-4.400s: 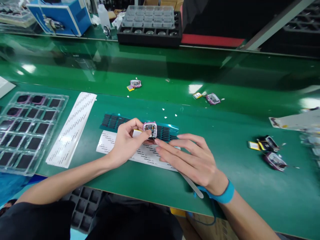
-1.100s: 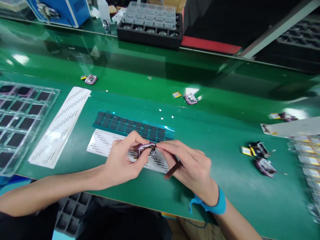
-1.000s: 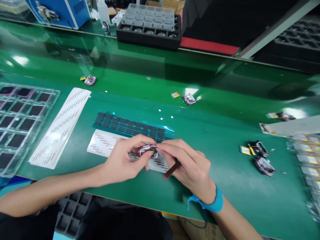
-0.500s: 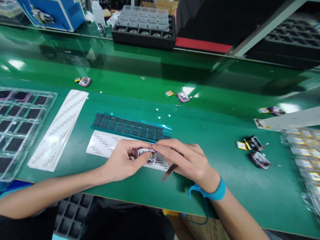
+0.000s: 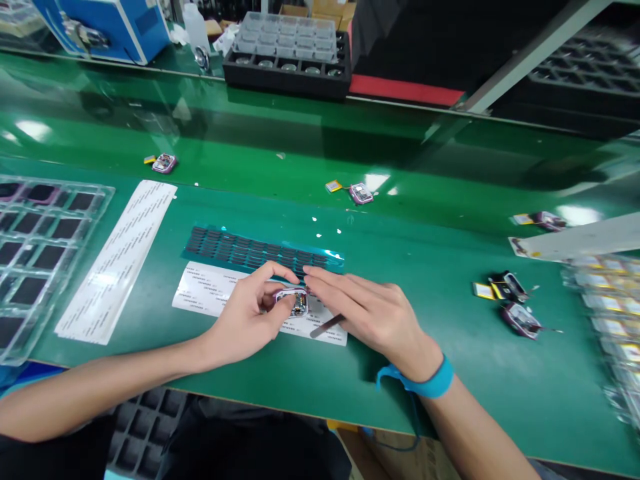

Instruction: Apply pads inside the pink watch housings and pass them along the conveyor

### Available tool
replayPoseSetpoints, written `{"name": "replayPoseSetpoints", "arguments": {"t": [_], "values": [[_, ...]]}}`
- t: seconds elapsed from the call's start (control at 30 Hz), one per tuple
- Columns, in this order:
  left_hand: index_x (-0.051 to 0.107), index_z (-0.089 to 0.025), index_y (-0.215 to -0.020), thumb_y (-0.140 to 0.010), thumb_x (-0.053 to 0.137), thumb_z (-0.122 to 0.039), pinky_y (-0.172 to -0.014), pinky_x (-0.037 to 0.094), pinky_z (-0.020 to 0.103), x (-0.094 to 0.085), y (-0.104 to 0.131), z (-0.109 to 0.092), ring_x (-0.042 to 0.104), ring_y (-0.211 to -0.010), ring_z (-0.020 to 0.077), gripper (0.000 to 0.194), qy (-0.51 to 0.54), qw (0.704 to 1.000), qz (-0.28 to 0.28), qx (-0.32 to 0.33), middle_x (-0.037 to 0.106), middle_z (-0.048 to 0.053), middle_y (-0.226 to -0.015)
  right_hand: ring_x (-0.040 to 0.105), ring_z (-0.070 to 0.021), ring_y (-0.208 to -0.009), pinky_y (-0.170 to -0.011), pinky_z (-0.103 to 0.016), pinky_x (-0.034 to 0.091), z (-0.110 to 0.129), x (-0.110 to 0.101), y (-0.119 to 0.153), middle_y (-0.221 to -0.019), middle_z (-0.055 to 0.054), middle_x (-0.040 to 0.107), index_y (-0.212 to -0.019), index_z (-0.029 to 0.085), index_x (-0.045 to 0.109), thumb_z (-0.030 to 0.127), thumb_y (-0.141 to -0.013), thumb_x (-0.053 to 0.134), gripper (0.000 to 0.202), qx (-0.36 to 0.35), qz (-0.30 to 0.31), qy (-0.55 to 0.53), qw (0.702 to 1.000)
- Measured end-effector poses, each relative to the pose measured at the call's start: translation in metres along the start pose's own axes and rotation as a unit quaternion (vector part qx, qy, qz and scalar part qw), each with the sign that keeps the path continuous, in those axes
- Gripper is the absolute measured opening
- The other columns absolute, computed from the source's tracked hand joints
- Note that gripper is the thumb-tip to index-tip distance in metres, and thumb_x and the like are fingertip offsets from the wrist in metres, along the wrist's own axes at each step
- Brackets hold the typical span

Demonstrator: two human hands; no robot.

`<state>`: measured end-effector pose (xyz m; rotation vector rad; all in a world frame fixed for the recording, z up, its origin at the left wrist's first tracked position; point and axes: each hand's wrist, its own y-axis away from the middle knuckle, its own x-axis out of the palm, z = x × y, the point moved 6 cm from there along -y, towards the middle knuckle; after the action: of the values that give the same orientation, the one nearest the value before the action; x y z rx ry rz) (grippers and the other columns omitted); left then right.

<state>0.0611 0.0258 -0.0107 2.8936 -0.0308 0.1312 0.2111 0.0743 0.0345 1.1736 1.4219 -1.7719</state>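
Note:
My left hand (image 5: pixel 253 310) holds a small watch-like case (image 5: pixel 299 303) with a pink-purple rim and exposed electronics, thumb on its left part. At the right edge of the case are the fingertips of my right hand (image 5: pixel 377 313), which wears a blue wrist strap (image 5: pixel 435 383). A thin metal tool, probably tweezers, (image 5: pixel 327 326) sticks out from under the right palm. Beneath the hands lies a white printed sheet (image 5: pixel 205 290). Just behind it is a teal sheet (image 5: pixel 250 250) with rows of dark strips.
A clear tray (image 5: pixel 50 257) and a long white sheet (image 5: pixel 117 260) are at left. Opened cases with batteries sit on the green belt (image 5: pixel 240 160) and at right, near a black case (image 5: pixel 509 287). Another tray (image 5: pixel 613 307) stands at far right.
Both hands have shifted slightly; my left fingers rose a little and the tool turned flatter. The case moved slightly up. The cases on the belt moved slightly left.

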Motion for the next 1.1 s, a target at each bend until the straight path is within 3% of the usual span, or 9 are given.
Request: {"name": "replayPoseSetpoints", "arguments": {"t": [0.1,0.4,0.53,0.67,0.77,0.83,0.9,1.0,1.1], "values": [[0.051,-0.019,-0.1,-0.089,0.064,-0.026,-0.039,0.032,0.017,0.0,0.0,0.001,0.043,-0.04,0.0054,0.018,0.007,1.0,0.002,-0.006,0.057,-0.006,-0.06,0.075,-0.0155,-0.081,-0.061,-0.025,0.06,0.007,-0.004,0.0,-0.126,-0.009,0.075,-0.117,0.014,0.072,0.009,-0.103,0.052,0.025,-0.02,0.004,0.023,1.0],[0.05,-0.02,-0.098,-0.091,0.062,-0.023,-0.04,0.035,0.016,0.001,0.001,0.001,0.048,-0.041,0.0061,0.014,-0.003,1.0,0.0,0.008,0.055,-0.008,-0.059,0.076,-0.0197,-0.084,-0.06,-0.027,0.061,0.014,0.006,0.003,-0.129,-0.017,0.072,-0.124,0.008,0.071,0.009,-0.102,0.052,0.029,-0.04,0.013,-0.002,0.999],[0.052,-0.02,-0.094,-0.089,0.062,-0.022,-0.041,0.036,0.017,0.0,0.001,-0.001,0.048,-0.043,0.0068,0.012,-0.04,0.999,-0.017,0.032,0.055,-0.007,-0.058,0.076,-0.0206,-0.087,-0.063,-0.027,0.063,0.018,0.011,0.007,-0.136,-0.017,0.067,-0.135,0.01,0.066,0.014,-0.103,0.051,0.036,-0.022,0.013,0.0,1.0],[0.053,-0.019,-0.089,-0.088,0.062,-0.022,-0.041,0.037,0.018,-0.003,0.002,-0.001,0.05,-0.043,0.0077,0.01,-0.064,0.995,-0.049,0.06,0.056,-0.006,-0.057,0.077,-0.0203,-0.084,-0.063,-0.026,0.064,0.025,0.015,0.006,-0.135,-0.019,0.068,-0.133,0.007,0.066,0.008,-0.099,0.05,0.038,0.009,0.003,0.012,1.0],[0.051,-0.02,-0.083,-0.088,0.061,-0.02,-0.041,0.033,0.017,-0.006,0.003,-0.003,0.045,-0.042,0.0064,0.011,-0.085,0.99,-0.075,0.081,0.055,-0.006,-0.055,0.078,-0.0229,-0.093,-0.071,-0.028,0.067,0.028,0.016,0.003,-0.134,-0.02,0.069,-0.135,0.005,0.065,0.003,-0.095,0.05,0.043,0.048,-0.018,-0.034,0.998],[0.051,-0.019,-0.081,-0.087,0.061,-0.019,-0.042,0.031,0.016,-0.007,0.004,-0.006,0.043,-0.043,0.0059,0.012,-0.103,0.987,-0.073,0.096,0.055,-0.006,-0.054,0.077,-0.0234,-0.102,-0.08,-0.03,0.067,0.024,0.015,0.001,-0.128,-0.015,0.073,-0.135,0.011,0.066,0.006,-0.097,0.053,0.041,0.092,-0.054,-0.122,0.987],[0.052,-0.019,-0.081,-0.085,0.061,-0.016,-0.043,0.03,0.016,-0.006,0.005,-0.01,0.044,-0.045,0.0061,0.01,-0.119,0.985,-0.059,0.11,0.058,-0.005,-0.056,0.079,-0.0212,-0.096,-0.081,-0.03,0.067,0.017,0.016,-0.001,-0.114,-0.01,0.079,-0.126,0.018,0.071,0.014,-0.1,0.057,0.031,0.145,-0.081,-0.214,0.963],[0.053,-0.019,-0.085,-0.085,0.06,-0.014,-0.044,0.03,0.016,-0.004,0.006,-0.013,0.045,-0.045,0.0063,0.009,-0.148,0.98,-0.04,0.127,0.063,-0.005,-0.059,0.074,-0.014,-0.064,-0.061,-0.022,0.061,0.007,0.022,-0.003,-0.087,-0.002,0.08,-0.105,0.02,0.075,0.025,-0.099,0.064,0.013,0.233,-0.069,-0.318,0.916],[0.054,-0.019,-0.09,-0.087,0.061,-0.016,-0.046,0.034,0.017,-0.002,0.007,-0.016,0.047,-0.046,0.0069,0.008,-0.181,0.971,-0.031,0.15,0.067,-0.004,-0.061,0.065,-0.0106,-0.051,-0.049,-0.019,0.05,0.003,0.029,-0.002,-0.072,0.002,0.076,-0.093,0.019,0.073,0.03,-0.097,0.069,0.012,0.298,-0.047,-0.383,0.873]]}}
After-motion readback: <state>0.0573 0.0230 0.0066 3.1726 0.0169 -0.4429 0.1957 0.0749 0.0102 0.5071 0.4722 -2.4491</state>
